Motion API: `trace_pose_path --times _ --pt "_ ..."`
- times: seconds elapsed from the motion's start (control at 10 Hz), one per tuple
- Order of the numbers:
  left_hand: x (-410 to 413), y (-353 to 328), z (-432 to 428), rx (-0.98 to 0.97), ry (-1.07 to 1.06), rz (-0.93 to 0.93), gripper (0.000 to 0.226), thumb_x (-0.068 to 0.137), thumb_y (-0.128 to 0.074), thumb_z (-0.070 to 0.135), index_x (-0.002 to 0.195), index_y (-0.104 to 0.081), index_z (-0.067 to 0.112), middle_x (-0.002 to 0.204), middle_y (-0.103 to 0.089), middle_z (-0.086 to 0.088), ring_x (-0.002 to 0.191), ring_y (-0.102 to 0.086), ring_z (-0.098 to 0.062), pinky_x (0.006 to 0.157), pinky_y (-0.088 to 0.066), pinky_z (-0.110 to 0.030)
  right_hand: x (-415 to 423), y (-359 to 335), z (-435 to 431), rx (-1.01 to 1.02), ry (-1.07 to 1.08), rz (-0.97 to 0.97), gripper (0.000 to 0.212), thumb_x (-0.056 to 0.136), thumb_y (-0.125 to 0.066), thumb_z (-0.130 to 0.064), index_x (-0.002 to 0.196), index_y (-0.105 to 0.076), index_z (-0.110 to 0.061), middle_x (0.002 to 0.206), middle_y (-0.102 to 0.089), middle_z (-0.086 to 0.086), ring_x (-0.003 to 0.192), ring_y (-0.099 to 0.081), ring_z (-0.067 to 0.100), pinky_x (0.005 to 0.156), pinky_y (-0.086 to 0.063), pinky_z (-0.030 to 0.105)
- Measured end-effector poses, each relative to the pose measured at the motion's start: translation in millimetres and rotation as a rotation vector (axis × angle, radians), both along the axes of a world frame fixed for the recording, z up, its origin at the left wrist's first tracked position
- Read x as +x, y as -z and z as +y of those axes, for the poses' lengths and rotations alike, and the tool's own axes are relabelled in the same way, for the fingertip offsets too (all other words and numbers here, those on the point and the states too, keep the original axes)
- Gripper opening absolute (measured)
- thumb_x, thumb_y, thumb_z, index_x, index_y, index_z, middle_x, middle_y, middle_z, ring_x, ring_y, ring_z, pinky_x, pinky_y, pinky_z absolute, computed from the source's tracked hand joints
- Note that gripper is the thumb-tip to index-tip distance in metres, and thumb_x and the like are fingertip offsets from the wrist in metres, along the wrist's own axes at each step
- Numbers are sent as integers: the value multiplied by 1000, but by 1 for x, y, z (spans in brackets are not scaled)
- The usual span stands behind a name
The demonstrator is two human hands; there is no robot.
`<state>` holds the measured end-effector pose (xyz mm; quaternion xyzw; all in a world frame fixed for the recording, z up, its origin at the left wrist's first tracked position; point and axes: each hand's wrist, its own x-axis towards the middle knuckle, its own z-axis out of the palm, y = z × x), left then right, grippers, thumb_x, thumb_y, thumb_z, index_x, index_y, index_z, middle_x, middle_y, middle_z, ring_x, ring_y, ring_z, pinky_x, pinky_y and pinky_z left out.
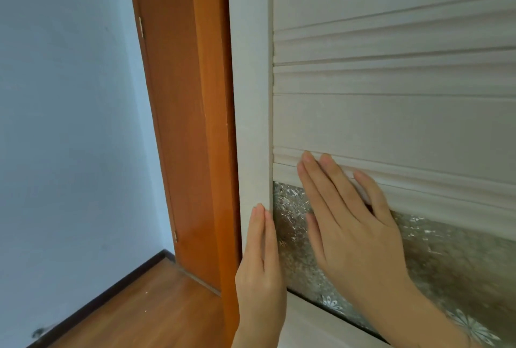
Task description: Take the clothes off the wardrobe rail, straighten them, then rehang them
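Left hand (259,272) and right hand (349,224) lie flat, fingers straight, gripping nothing, on the wardrobe door (391,124) near its edge. Probable step: opening it; next, push the door aside to reach the rail.

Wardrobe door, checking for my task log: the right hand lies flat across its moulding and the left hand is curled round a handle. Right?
Not quite. In the head view the left hand also lies flat, fingers straight, on the white frame of the wardrobe door; no handle shows. The right hand does lie across the moulding.
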<state>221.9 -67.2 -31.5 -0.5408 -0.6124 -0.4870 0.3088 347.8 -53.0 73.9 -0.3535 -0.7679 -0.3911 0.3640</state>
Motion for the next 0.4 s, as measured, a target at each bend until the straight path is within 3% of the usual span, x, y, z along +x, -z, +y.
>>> trace_pose_path --times 0.1,0.3,0.4 --pt "3 -1 1 32 25 -37 43 95 -43 12 131 -50 -10 135 -54 -25 130 -45 -24 119 -16 -11 2 0 0 18 0 -3 60 88 -47 -23 145 -33 -10 152 -32 4 140 -30 18 112 -25 40" --pt "0 -14 -1 21 72 -103 44 82 -59 -2 125 -56 -11 127 -60 -24 125 -47 -22 118 -13 -8 0 -2 -3 -36 -54 41 58 88 -49 -23 143 -38 -11 150 -36 2 140 -32 16 112 -27 40" --pt "-8 -17 -11 -21 119 -81 50 82 -68 -5 130 -54 -4 131 -59 -18 126 -45 -18 115 -7 -2 9 -9 -17 -176 -219 11 52 89 -46 -23 140 -43 -16 144 -46 -2 137 -38 14 112 -28 39"
